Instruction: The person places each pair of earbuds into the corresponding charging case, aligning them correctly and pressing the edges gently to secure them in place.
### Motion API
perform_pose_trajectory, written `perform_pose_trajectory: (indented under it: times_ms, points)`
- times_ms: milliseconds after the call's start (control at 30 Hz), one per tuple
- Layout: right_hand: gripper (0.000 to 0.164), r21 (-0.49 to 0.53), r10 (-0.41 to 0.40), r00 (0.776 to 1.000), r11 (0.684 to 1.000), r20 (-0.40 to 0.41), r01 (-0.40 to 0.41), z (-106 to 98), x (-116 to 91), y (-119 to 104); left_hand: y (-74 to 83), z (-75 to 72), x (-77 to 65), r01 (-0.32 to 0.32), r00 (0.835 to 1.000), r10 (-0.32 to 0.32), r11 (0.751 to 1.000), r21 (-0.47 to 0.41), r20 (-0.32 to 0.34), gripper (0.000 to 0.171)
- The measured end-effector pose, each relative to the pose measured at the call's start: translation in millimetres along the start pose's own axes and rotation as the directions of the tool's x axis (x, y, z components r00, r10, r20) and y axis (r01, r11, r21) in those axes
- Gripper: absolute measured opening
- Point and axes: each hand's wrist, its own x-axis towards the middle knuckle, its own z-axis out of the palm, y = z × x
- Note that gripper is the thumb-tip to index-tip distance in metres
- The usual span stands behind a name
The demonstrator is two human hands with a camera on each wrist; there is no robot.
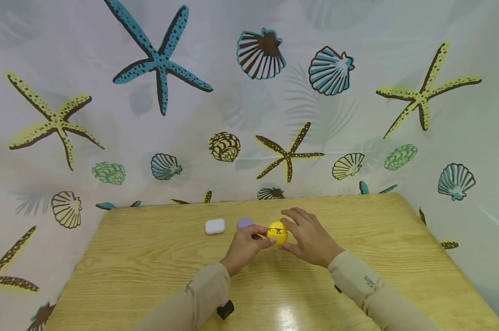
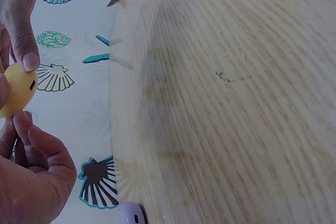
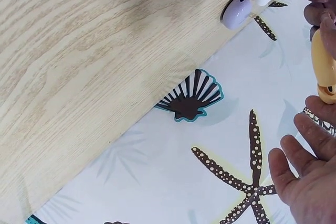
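A glossy yellow rounded earbud case (image 1: 277, 235) is held between both hands above the wooden table, its lid parted and dark details showing in the gap. A small dark slot marks its shell (image 2: 21, 90) in the left wrist view. From the left side, my left hand (image 1: 246, 243) pinches it between thumb and fingers. My right hand (image 1: 313, 239) holds the opposite side with thumb low and a finger at the lid, the other fingers spread away. Behind my left hand lies a purple case (image 1: 245, 222), partly hidden. A white earbud case (image 1: 214, 226) lies left of that.
The wooden table (image 1: 150, 266) reaches back to a white sheet (image 1: 216, 110) printed with starfish and shells. A small black object (image 1: 225, 310) shows by the left sleeve (image 1: 210, 292).
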Motion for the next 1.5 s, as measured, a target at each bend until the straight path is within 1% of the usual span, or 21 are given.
perform_pose_trajectory:
  times_ms: [167, 300, 567, 767, 867, 967, 1067, 1300, 1433, 1467, 1500]
  points:
    - [0.054, 0.002, 0.002, 1.0, 1.0, 0.005, -0.002, -1, 0, -1, 0.0, 0.3, 0.7, 0.01, 1.0, -0.01, 1.0, 0.001, 0.004, 0.032]
    - [0.052, 0.009, 0.001, 1.0, 1.0, 0.0, -0.001, -1, 0, -1, -0.6, 0.2, 1.7, 0.016, 1.0, -0.016, 1.0, -0.017, 0.014, 0.033]
    - [0.047, -0.005, -0.053, 0.998, 0.999, -0.044, 0.052, -1, 1, -2, -0.7, -0.5, 2.1, 0.04, 0.999, -0.038, 0.997, -0.063, 0.031, 0.033]
    - [0.05, -0.011, -0.054, 0.997, 0.999, -0.055, 0.053, 0, 0, -3, -1.8, -0.8, 3.1, 0.038, 0.999, -0.036, 0.997, -0.064, 0.033, 0.034]
    - [0.056, -0.01, -0.039, 0.997, 0.999, -0.06, 0.039, 2, -1, -4, -0.7, -0.7, 3.1, 0.039, 0.999, -0.038, 0.997, -0.062, 0.021, 0.034]
    - [0.064, -0.001, -0.029, 0.996, 1.0, -0.082, 0.029, 5, -1, -7, -0.2, -0.1, 3.8, 0.04, 0.999, -0.039, 0.996, -0.074, 0.006, 0.034]
    - [0.07, -0.01, -0.029, 0.992, 1.0, -0.121, 0.028, 9, -2, -9, -1.1, 1.6, 5.3, 0.05, 0.999, -0.05, 0.995, -0.088, -0.004, 0.035]
    - [0.066, -0.058, -0.02, 0.978, 0.998, -0.208, 0.008, 19, -3, -9, 1.1, 6.5, 4.5, 0.081, 0.996, -0.084, 0.991, -0.109, -0.023, 0.035]
    - [0.059, -0.066, -0.033, 0.977, 0.998, -0.211, 0.019, 17, 0, -8, 2.3, 5.3, 2.8, 0.068, 0.998, -0.069, 0.994, -0.087, -0.008, 0.037]
    - [0.057, -0.065, -0.034, 0.979, 0.998, -0.201, 0.021, 16, 1, -7, 2.1, 4.4, 2.4, 0.057, 0.998, -0.058, 0.997, -0.057, -0.007, 0.037]
    - [0.055, -0.064, -0.032, 0.982, 0.998, -0.185, 0.02, 16, 2, -6, 1.6, 3.3, 1.6, 0.035, 0.999, -0.035, 0.999, -0.007, -0.005, 0.038]
